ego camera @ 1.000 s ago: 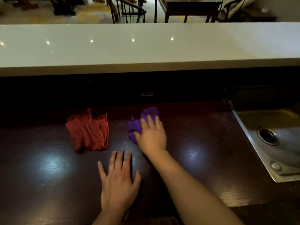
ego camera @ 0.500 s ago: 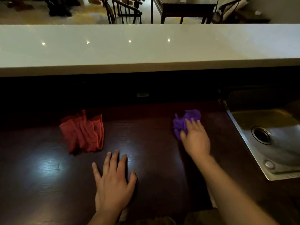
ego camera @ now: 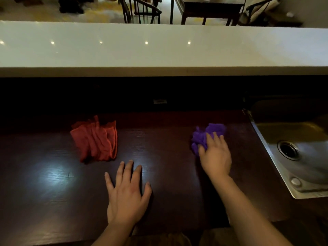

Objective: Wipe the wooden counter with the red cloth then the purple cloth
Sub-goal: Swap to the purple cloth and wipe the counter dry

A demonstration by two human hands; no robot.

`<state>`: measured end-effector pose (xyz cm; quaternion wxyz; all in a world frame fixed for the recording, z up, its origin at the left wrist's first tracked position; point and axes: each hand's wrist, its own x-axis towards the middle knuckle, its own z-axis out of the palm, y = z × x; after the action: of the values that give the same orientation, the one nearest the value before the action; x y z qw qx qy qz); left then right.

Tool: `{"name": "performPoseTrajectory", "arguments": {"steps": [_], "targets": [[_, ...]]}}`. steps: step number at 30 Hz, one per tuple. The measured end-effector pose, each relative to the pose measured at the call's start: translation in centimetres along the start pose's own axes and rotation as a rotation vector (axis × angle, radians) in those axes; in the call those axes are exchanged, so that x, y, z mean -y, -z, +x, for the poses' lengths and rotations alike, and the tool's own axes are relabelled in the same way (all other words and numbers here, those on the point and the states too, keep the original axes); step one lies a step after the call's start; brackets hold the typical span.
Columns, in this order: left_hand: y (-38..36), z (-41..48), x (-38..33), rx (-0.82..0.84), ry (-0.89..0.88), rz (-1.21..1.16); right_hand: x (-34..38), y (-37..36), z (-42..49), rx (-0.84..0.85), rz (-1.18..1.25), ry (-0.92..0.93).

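I see the right hand (ego camera: 215,155) pressed flat on the purple cloth (ego camera: 206,136), fingers spread over it and not closed around it, in the right middle of the frame on the wooden counter (ego camera: 168,174). The cloth is bunched and pokes out above and left of the fingers. The red cloth (ego camera: 95,140) lies crumpled and free in the left middle of the frame, touched by no hand, so I judge the red part is finished and the purple wiping is now in progress; how much of the wood is already covered I cannot tell, because the surface is dark and shows only glare. The left hand (ego camera: 127,194) rests open, palm down, on the bare counter in the lower centre, holding nothing. The steel sink (ego camera: 291,157) begins just to the right of the purple cloth and limits the stroke there. The red cloth occupies a patch on the left that may need to be moved for wiping under it.
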<state>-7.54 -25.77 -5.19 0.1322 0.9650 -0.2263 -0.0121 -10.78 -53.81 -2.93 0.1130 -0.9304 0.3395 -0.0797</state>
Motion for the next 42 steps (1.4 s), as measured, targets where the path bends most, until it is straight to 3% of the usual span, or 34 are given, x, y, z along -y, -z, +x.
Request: {"name": "performPoseTrajectory", "arguments": {"steps": [5, 7, 10, 11, 15, 17, 23, 28, 33, 38, 42], "targets": [[-0.3, 0.1, 0.2, -0.009, -0.009, 0.000, 1.7, -1.1, -7.9, 0.159, 0.069, 0.548], [-0.1, 0.2, 0.1, -0.016, -0.004, -0.010, 1.4, -1.2, -5.8, 0.122, 0.041, 0.553], [0.3, 0.1, -0.3, -0.043, -0.002, -0.030, 5.1, -0.9, -1.9, 0.126, 0.041, 0.286], [0.4, 0.0, -0.3, -0.064, 0.000, -0.057, 7.0, -1.3, -2.3, 0.132, 0.064, 0.297], [0.7, -0.3, 0.2, -0.162, 0.020, -0.193, 10.0, -3.1, -9.3, 0.221, 0.113, 0.780], [1.0, -0.4, 0.1, -0.179, 0.024, -0.228, 9.2, -3.0, -8.8, 0.236, 0.110, 0.836], [1.1, -0.3, 0.0, -0.172, 0.029, -0.202, 15.7, -5.3, 1.3, 0.200, 0.034, 0.611], [1.1, -0.1, -0.1, -0.141, 0.028, -0.169, 20.5, -6.1, 4.7, 0.196, -0.006, 0.552], [1.2, -0.1, 0.0, -0.144, 0.026, -0.159, 16.4, -4.8, 3.5, 0.317, 0.025, 0.800], [1.0, -0.2, 0.0, -0.145, 0.043, -0.212, 7.6, -1.6, 8.4, 0.140, 0.010, 0.290], [1.3, -0.5, 0.1, -0.132, 0.051, -0.276, 6.9, -2.0, 2.0, 0.135, 0.040, 0.230]]}}
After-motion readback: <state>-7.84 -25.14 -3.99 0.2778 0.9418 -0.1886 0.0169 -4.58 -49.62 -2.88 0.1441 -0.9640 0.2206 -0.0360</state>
